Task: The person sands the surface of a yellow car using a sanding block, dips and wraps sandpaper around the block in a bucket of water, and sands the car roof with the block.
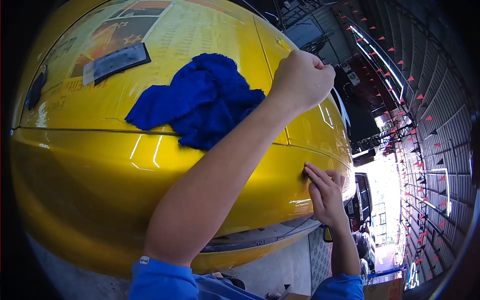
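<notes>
My left hand (pixel 304 80) is closed, held over the yellow car body (pixel 100 170) near its far edge. Its fingertips are turned away, so whatever they pinch cannot be made out. Lower on the right, my right hand (pixel 326 192) presses its fingers to the glossy yellow surface. A small dark piece (pixel 305 173), its kind unclear, shows under those fingertips. Beside my left forearm a crumpled blue cloth (pixel 210 97) lies on the car. Farther left rests a flat black-and-grey rectangular pad (pixel 117 62).
Another dark item (pixel 36 89) lies at the car's left side. Below the panel runs an open gap with a grey part (pixel 250 240). A dark vehicle (pixel 359 200) stands beyond, by a bright doorway (pixel 382 200). Small red flags hang beneath the roof.
</notes>
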The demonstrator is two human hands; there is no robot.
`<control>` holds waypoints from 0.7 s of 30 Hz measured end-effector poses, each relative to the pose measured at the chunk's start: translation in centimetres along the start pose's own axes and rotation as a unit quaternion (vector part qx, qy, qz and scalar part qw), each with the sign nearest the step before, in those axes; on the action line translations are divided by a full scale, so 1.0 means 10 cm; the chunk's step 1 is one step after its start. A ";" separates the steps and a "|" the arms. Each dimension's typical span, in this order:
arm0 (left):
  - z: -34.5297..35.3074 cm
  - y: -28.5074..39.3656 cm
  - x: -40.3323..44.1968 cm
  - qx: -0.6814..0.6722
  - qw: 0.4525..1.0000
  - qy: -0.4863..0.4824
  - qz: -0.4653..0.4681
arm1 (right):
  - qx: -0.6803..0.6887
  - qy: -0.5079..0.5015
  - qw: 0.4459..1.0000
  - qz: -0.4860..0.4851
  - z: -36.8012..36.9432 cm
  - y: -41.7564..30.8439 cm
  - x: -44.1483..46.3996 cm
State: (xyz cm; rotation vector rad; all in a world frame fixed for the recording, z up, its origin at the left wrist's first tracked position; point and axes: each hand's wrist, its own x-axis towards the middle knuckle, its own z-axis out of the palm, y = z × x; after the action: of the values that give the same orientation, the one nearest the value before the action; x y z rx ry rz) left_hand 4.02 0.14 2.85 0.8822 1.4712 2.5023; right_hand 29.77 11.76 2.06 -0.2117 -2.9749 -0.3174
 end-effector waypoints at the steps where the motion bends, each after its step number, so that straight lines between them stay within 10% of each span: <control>1: -0.01 -0.02 0.02 -0.010 1.000 0.003 0.004 | 0.013 -0.007 1.000 0.004 0.01 0.09 0.02; 21: 0.03 -0.06 0.02 -0.023 1.000 -0.021 -0.004 | -0.002 0.009 1.000 0.010 0.00 0.01 0.17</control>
State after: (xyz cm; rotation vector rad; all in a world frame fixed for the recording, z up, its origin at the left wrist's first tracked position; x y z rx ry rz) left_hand 3.89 0.75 2.49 0.9126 1.3955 2.4858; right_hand 28.16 12.07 2.32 -0.2361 -2.9522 -0.3208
